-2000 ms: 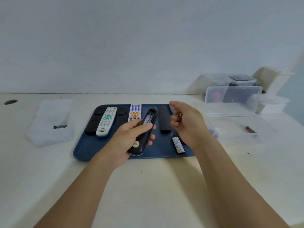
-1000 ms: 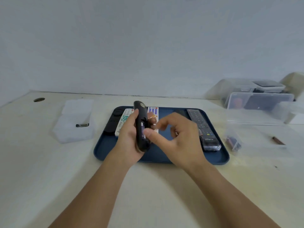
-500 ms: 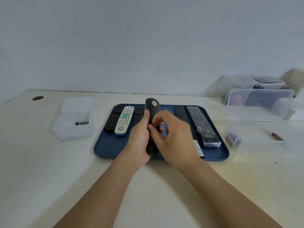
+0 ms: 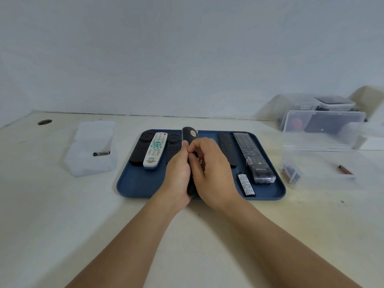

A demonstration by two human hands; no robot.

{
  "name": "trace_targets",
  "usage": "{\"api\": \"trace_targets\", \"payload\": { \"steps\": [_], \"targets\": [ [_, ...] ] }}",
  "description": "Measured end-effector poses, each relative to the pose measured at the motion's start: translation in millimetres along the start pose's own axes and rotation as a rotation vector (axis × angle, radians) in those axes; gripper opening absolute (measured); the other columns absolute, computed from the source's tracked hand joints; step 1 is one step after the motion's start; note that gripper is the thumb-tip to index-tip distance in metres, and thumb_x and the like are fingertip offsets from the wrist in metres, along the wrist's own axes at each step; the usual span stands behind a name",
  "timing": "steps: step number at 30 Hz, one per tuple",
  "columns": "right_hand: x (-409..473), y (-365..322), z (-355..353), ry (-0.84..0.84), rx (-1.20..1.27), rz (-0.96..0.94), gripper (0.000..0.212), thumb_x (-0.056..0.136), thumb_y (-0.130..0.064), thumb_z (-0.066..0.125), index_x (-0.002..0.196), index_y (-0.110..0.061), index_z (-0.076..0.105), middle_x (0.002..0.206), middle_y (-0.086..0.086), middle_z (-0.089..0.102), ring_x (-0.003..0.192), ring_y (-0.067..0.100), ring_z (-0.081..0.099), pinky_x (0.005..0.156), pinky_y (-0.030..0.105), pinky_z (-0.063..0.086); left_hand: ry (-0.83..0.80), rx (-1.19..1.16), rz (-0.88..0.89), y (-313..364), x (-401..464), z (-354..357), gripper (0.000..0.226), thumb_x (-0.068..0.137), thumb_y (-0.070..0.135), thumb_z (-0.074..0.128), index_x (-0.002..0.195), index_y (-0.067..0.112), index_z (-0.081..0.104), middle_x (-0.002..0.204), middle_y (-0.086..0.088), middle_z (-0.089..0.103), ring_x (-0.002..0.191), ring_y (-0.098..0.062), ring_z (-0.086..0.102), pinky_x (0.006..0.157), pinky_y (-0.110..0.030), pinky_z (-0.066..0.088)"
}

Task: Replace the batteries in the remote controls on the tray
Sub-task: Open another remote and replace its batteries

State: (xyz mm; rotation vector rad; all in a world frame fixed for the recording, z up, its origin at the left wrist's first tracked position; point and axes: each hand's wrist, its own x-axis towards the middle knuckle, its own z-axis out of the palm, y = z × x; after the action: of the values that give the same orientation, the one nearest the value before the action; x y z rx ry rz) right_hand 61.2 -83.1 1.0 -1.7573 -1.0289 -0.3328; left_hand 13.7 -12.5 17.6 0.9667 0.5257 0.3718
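Over tray (image 4: 133,183) front edge: black remote (image 4: 188,135), rigid, light, probably slick.
Left hand (image 4: 178,173): fingers wrapped round body.
Right hand (image 4: 212,173): fingertips pinched its middle.

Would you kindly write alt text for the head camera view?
Both hands, left hand and right hand, grip a black remote over a blue tray holding five more remotes and a loose battery cover. Clear plastic boxes stand right.

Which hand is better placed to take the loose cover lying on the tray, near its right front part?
The right hand, probably. The loose cover lies just to its right on the tray. The left hand grips the black remote and would have to cross over.
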Motion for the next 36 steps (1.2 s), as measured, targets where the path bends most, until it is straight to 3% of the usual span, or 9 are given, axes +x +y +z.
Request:
{"api": "trace_targets", "payload": {
  "steps": [8, 11, 14, 19, 24, 27, 30, 32, 36],
  "targets": [
    [5.4, -5.0, -1.7, 0.061, 0.182, 0.283, 0.025, 0.086, 0.007, 0.051, 0.094, -0.016, 0.059, 0.077, -0.008, 0.048, 0.059, 0.002, 0.047, 0.056, 0.01, 0.036, 0.036, 0.048, 0.054, -1.5, 4.1, 3.4, 0.043, 0.104, 0.049, 0.044, 0.11, 0.017, 0.072, 0.09, -0.005, 0.077, 0.082, -0.019, 0.074, 0.079, -0.034, 0.056],
    [16.5, -5.4, -8.8, 0.194, 0.595, 0.623, 0.026, 0.091, 0.008, 0.045, 0.093, -0.014, 0.058, 0.073, 0.0, 0.052, 0.043, 0.002, 0.044, 0.043, 0.017, 0.035, 0.01, -0.03, 0.06, -1.4, 7.3, 4.6, 0.045, 0.103, 0.049, 0.045, 0.103, 0.01, 0.068, 0.078, -0.007, 0.066, 0.069, -0.02, 0.064, 0.069, -0.034, 0.051],
    [30.7, 6.5, -31.3, 0.27, 1.145, 0.945, 0.016, 0.097, 0.0, 0.043, 0.098, -0.007, 0.058, 0.071, 0.005, 0.049, 0.04, 0.006, 0.035, 0.032, 0.017, 0.022, -0.03, -0.047, 0.048, -0.6, 11.3, 3.7, 0.045, 0.105, 0.045, 0.044, 0.113, 0.008, 0.068, 0.076, -0.004, 0.061, 0.06, -0.014, 0.054, 0.053, -0.026, 0.045],
    [34.6, 24.9, -97.6, 0.196, 1.529, 1.077, 0.014, 0.087, -0.018, 0.058, 0.076, -0.01, 0.059, 0.068, -0.001, 0.043, 0.041, 0.004, 0.041, 0.028, 0.01, 0.028, -0.16, -0.028, 0.025, -3.2, 12.3, 1.8, 0.051, 0.106, 0.043, 0.04, 0.125, 0.002, 0.063, 0.079, -0.007, 0.06, 0.061, -0.016, 0.051, 0.047, -0.023, 0.044],
    [34.5, 52.2, -187.6, 0.38, 0.97, 1.102, 0.023, 0.098, -0.017, 0.058, 0.077, -0.013, 0.048, 0.065, -0.001, 0.037, 0.041, 0.004, 0.033, 0.03, 0.01, 0.024, -0.231, 0.018, 0.039, -10.4, 17.0, -0.2, 0.048, 0.105, 0.044, 0.041, 0.117, 0.006, 0.069, 0.081, -0.007, 0.063, 0.062, -0.016, 0.054, 0.049, -0.024, 0.048],
    [33.7, 67.6, -221.3, 0.443, 0.701, 1.187, 0.013, 0.098, -0.014, 0.058, 0.089, -0.006, 0.052, 0.081, 0.009, 0.045, 0.061, 0.015, 0.043, 0.044, 0.019, 0.039, -0.235, 0.035, 0.043, -14.3, 14.5, 5.7, 0.046, 0.106, 0.042, 0.041, 0.115, 0.008, 0.069, 0.08, -0.007, 0.065, 0.061, -0.015, 0.056, 0.049, -0.023, 0.049],
    [32.2, 70.3, -233.6, 0.399, 0.73, 1.261, 0.028, 0.099, -0.027, 0.054, 0.112, -0.003, 0.051, 0.116, 0.021, 0.046, 0.104, 0.037, 0.049, 0.078, 0.045, 0.052, -0.254, 0.043, 0.044, -15.1, 13.3, 5.4, 0.046, 0.105, 0.043, 0.04, 0.116, 0.009, 0.069, 0.08, -0.006, 0.065, 0.061, -0.014, 0.056, 0.05, -0.023, 0.05],
    [32.0, 67.1, -237.0, 0.415, 0.728, 1.221, 0.033, 0.101, -0.033, 0.05, 0.12, -0.006, 0.043, 0.135, 0.018, 0.042, 0.128, 0.042, 0.039, 0.099, 0.067, 0.04, -0.26, 0.046, 0.05, -14.8, 15.1, 2.0, 0.046, 0.104, 0.044, 0.041, 0.117, 0.009, 0.069, 0.081, -0.006, 0.065, 0.062, -0.015, 0.057, 0.051, -0.023, 0.051],
    [32.0, 62.4, -237.7, 0.457, 0.663, 1.17, 0.043, 0.101, -0.035, 0.048, 0.137, -0.013, 0.038, 0.146, 0.013, 0.04, 0.145, 0.043, 0.023, 0.106, 0.074, 0.027, -0.254, 0.051, 0.055, -15.8, 17.3, -0.8, 0.046, 0.105, 0.044, 0.041, 0.119, 0.01, 0.068, 0.08, -0.005, 0.064, 0.063, -0.015, 0.056, 0.052, -0.023, 0.051]
  ]
}}
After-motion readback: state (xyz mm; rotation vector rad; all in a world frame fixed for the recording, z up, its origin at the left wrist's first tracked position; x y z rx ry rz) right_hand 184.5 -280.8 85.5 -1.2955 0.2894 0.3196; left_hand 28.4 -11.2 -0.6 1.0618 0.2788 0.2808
